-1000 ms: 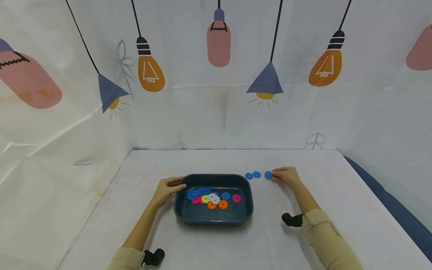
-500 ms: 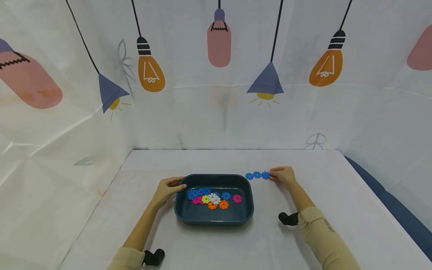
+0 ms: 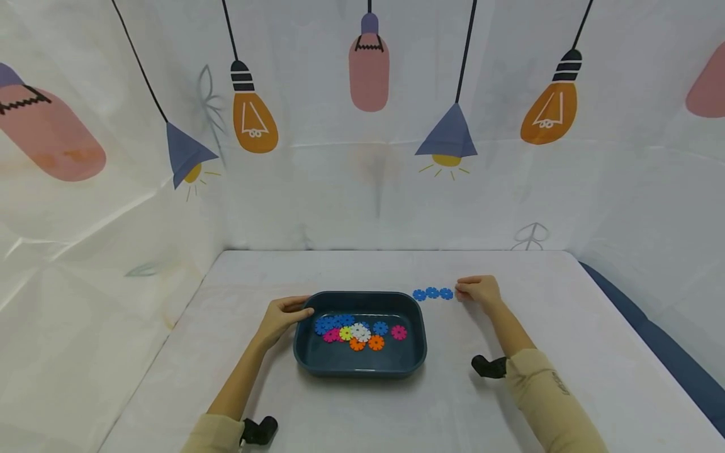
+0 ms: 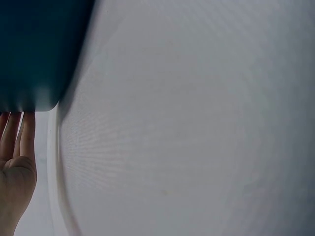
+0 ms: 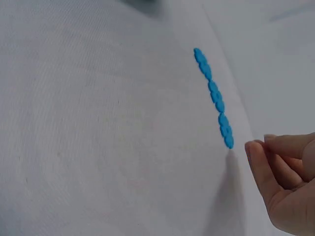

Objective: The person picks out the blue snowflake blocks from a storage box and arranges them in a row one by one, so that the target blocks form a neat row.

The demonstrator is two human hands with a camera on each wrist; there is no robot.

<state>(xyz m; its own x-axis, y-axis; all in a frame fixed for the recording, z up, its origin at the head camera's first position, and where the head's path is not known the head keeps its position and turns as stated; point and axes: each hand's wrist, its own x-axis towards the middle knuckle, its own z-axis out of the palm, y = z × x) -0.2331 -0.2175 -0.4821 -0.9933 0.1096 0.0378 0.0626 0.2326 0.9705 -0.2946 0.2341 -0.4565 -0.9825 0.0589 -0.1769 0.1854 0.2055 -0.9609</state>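
Note:
Three blue flower-shaped discs (image 3: 433,293) lie in a row on the white table, just right of the dark teal tray's far corner; the right wrist view shows the row (image 5: 215,96) edge-on. My right hand (image 3: 460,290) is beside the rightmost disc with a small gap, fingers loosely curled (image 5: 256,145), holding nothing. My left hand (image 3: 297,306) rests on the tray's left rim (image 3: 362,294), with straight fingers (image 4: 17,118) against the tray wall (image 4: 39,49). Several blue, pink, orange, white and yellow discs (image 3: 357,330) lie inside the tray.
The white-clothed table (image 3: 362,270) is walled by a curtain printed with lamps at the back and left. A dark blue surface (image 3: 651,333) runs along the right edge. Black wrist camera mounts (image 3: 489,367) sit on both forearms.
My right hand slid the third blue disc left until it joined the other two, then let go and drew back slightly. The left hand and tray stayed still.

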